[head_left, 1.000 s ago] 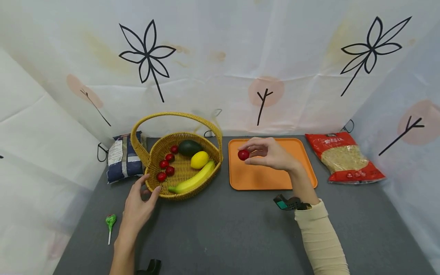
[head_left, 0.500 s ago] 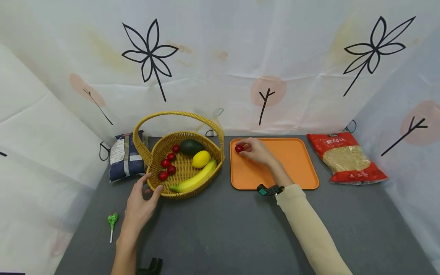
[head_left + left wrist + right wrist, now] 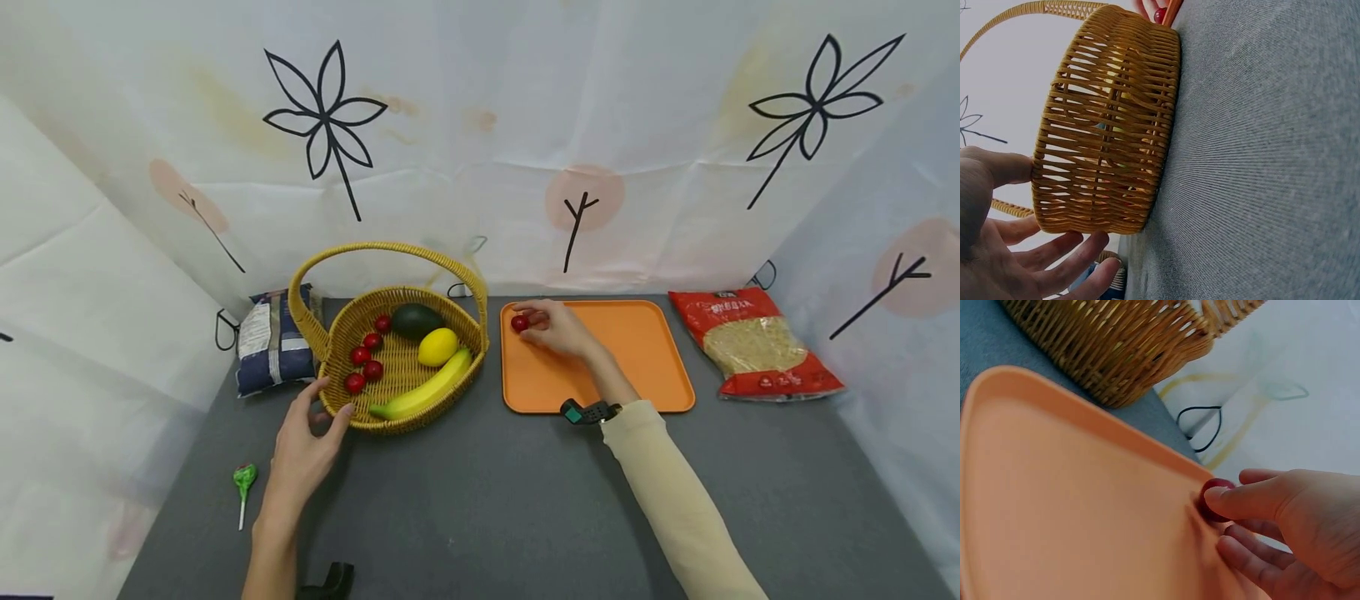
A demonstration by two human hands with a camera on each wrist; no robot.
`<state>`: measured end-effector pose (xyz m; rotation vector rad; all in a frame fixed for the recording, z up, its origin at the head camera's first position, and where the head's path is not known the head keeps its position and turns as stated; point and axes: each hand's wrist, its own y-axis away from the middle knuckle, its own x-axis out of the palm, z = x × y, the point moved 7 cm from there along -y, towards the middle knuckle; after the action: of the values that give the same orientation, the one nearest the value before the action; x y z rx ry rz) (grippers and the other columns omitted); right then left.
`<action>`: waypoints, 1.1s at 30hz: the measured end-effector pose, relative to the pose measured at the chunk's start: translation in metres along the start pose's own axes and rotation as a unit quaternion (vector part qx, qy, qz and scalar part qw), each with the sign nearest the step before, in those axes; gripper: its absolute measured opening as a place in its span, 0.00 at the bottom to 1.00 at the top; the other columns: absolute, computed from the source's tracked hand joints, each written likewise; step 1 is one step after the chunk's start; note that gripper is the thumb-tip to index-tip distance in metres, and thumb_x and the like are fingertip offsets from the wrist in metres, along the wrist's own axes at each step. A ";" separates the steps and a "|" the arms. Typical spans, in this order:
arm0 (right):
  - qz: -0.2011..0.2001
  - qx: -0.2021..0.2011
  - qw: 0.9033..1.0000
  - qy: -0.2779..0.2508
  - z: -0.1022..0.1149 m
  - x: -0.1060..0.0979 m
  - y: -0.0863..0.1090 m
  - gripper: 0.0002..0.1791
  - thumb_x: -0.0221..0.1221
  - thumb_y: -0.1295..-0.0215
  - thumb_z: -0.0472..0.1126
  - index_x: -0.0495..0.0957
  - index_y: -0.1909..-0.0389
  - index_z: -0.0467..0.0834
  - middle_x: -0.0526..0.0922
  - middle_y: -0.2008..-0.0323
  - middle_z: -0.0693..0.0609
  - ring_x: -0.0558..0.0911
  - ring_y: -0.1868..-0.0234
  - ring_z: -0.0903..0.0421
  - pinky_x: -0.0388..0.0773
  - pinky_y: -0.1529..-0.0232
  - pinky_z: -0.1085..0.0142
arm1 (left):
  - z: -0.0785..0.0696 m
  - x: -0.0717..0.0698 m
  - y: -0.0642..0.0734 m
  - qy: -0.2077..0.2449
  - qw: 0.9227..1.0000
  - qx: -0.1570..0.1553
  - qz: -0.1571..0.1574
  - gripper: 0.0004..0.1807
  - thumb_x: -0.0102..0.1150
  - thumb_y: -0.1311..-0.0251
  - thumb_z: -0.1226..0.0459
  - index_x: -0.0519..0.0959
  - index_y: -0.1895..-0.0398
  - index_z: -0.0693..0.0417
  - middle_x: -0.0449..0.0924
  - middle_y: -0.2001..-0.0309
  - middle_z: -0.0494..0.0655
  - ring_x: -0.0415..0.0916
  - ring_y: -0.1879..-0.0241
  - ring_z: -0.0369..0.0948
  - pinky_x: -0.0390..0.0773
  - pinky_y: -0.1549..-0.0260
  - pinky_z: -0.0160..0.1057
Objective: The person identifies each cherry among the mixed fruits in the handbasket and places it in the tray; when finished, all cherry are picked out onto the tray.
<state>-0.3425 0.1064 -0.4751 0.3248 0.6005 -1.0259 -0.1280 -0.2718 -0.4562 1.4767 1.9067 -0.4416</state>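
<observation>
My right hand (image 3: 557,327) pinches a small round red fruit (image 3: 520,323) between thumb and fingertips, low over the far left corner of the orange tray (image 3: 615,367). In the right wrist view the red fruit (image 3: 1214,499) is close to the tray's raised edge. My left hand (image 3: 303,442) rests its thumb and fingertips against the left front of the yellow wicker basket (image 3: 408,427); the left wrist view shows the fingers spread along the basket wall (image 3: 1104,125). Inside it are several similar red fruits (image 3: 372,371), an avocado (image 3: 416,322), a lemon (image 3: 438,347) and a banana (image 3: 423,392).
A blue-and-white packet (image 3: 273,346) leans behind the basket's left side. To the right of the tray lies a red bag (image 3: 753,342) with pale contents. A green lollipop (image 3: 243,479) lies left of my left forearm on the grey table (image 3: 480,500). A patterned cloth (image 3: 465,125) hangs behind.
My right hand has moved left and lower over the tray with the red fruit, then stayed nearly still. The left hand keeps its place at the basket.
</observation>
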 end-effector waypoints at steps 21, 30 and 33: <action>0.009 -0.113 0.972 -0.208 0.095 -0.035 0.059 0.19 0.67 0.27 0.32 0.82 0.37 0.36 0.86 0.44 0.38 0.88 0.46 0.51 0.87 0.43 0.64 | 0.001 0.001 -0.001 0.004 1.000 0.003 0.004 0.41 0.59 0.21 0.46 0.57 0.13 0.46 0.59 0.16 0.62 0.76 0.29 0.61 0.78 0.35 0.68; 0.117 -0.179 0.943 -0.255 0.153 0.008 0.063 0.20 0.66 0.28 0.28 0.79 0.38 0.26 0.84 0.43 0.26 0.89 0.44 0.52 0.88 0.41 0.59 | 0.002 0.001 -0.001 0.004 1.000 0.006 0.000 0.41 0.59 0.21 0.46 0.57 0.13 0.46 0.60 0.16 0.62 0.77 0.30 0.62 0.79 0.36 0.67; 0.151 -0.187 0.938 -0.251 0.163 0.034 0.053 0.20 0.65 0.27 0.28 0.79 0.37 0.28 0.84 0.41 0.27 0.88 0.41 0.42 0.87 0.40 0.58 | 0.000 0.000 0.000 0.007 1.000 0.020 -0.006 0.40 0.60 0.22 0.45 0.59 0.14 0.48 0.63 0.18 0.62 0.79 0.32 0.62 0.83 0.41 0.63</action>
<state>-0.2324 0.0235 -0.3672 -0.1805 0.2577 -0.6396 -0.1281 -0.2716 -0.4565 1.4990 1.9280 -0.4794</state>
